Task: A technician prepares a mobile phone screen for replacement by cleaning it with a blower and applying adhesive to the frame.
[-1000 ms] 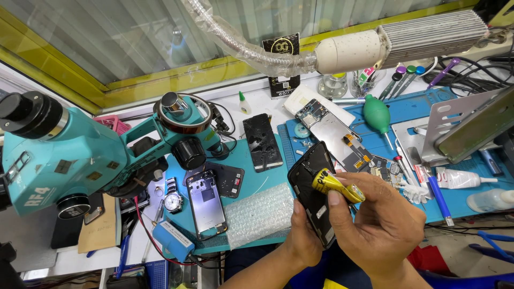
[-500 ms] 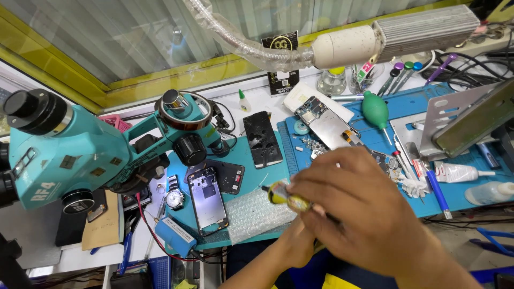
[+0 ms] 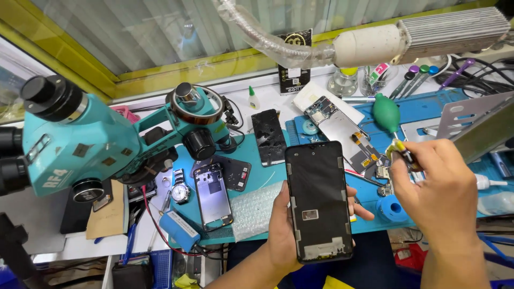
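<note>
Phone frame (image 3: 319, 200), black and stripped, lies upright in the left hand (image 3: 284, 230), fingers wrapped behind so its open side faces up. Right hand (image 3: 441, 195) pinches what looks like a yellow-handled tool (image 3: 400, 151) beside it. Beyond, a teal microscope (image 3: 96, 139) overhangs the blue mat (image 3: 423, 109).

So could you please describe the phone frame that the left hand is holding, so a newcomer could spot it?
Start at the teal microscope, then look right across the blue mat. The left hand holds up a black phone frame; unlike the silver frame lying flat, it is raised.
</note>
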